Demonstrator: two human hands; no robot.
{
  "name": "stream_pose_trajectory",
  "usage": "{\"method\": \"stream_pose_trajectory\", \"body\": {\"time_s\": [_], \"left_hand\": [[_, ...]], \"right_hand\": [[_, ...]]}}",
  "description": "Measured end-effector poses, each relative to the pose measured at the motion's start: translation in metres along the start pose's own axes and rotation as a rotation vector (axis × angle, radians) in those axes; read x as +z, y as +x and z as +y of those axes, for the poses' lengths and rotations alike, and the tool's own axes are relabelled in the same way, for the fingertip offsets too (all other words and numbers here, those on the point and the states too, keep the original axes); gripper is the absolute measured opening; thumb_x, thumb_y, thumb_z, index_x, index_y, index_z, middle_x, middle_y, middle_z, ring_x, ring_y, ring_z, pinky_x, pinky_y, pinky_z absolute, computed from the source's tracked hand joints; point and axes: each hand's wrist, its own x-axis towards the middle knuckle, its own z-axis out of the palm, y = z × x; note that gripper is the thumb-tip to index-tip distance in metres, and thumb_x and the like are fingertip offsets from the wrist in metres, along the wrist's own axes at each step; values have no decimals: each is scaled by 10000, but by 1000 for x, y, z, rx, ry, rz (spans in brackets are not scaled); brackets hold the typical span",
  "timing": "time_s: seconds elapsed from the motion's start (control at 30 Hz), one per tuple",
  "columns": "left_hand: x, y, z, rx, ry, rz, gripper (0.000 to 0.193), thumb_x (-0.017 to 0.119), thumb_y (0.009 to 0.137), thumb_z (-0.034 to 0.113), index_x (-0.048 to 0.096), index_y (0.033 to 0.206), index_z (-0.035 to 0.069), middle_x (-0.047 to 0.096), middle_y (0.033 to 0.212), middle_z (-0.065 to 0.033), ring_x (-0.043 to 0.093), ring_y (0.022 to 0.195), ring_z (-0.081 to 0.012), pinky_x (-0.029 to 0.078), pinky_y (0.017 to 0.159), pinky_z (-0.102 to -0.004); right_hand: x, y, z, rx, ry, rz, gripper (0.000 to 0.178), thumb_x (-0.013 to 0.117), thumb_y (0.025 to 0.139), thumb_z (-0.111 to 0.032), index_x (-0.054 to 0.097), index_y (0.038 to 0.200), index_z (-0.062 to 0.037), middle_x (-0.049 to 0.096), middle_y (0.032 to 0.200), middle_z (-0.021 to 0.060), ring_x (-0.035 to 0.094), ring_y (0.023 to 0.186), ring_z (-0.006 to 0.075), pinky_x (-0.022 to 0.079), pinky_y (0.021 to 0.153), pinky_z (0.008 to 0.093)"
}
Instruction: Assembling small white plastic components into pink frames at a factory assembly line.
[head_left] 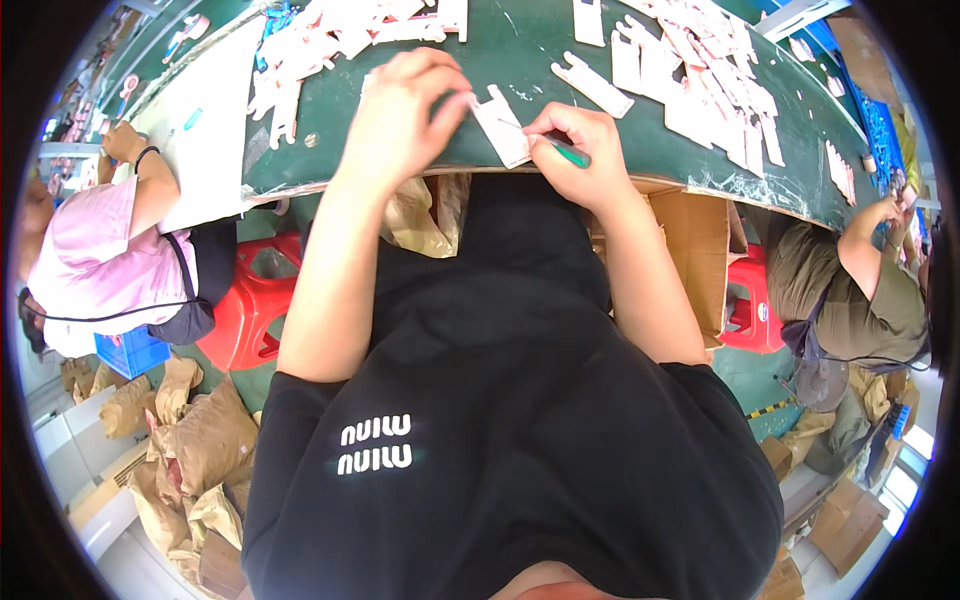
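Observation:
My left hand [400, 120] presses down on a flat white card piece [503, 128] at the near edge of the dark green table [530, 50]. My right hand [578, 150] grips a thin green-handled tool [565, 152], its tip touching the same white piece. Both forearms reach up from my black shirt. More white and pale pink cut-out pieces [690, 80] lie spread over the table beyond my hands.
A person in a pink top [100, 250] sits at the left by a red stool [255, 300]. Another person in an olive top [860, 290] sits at the right. An open cardboard box [695, 240] stands under the table. Crumpled brown paper [190, 440] lies on the floor.

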Motion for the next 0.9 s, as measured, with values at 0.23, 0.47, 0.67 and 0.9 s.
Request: {"method": "stream_pose_trajectory", "body": {"time_s": [0.23,0.47,0.67,0.9], "left_hand": [[-43,-11,-55,4,-63,-111,320,725,858,29,732,1177,45,775,1300,-127,696,1272,-388,549,1104,-476],[-24,-20,-53,-104,117,-180,402,893,851,244,756,1206,113,777,1279,-60,670,1350,-267,355,1272,-589],[-6,-11,-21,-173,174,-122,352,933,792,341,777,1005,108,770,947,-27,720,1114,-246,396,1231,-523],[11,-10,8,-146,204,-34,370,968,739,408,778,775,92,765,864,-38,720,1023,-237,444,1195,-458]], "right_hand": [[-58,-3,20,145,-382,294,144,738,910,-120,755,981,4,786,868,186,799,826,299,608,799,392],[-71,11,19,197,-683,381,156,723,947,-153,759,1000,-11,795,922,211,798,887,373,617,837,427],[-7,18,-8,-91,-38,273,19,746,970,15,738,972,-2,758,848,36,714,808,77,589,785,265],[36,26,10,-4,215,80,53,678,991,49,730,987,44,745,885,30,663,809,59,543,741,253]]}}
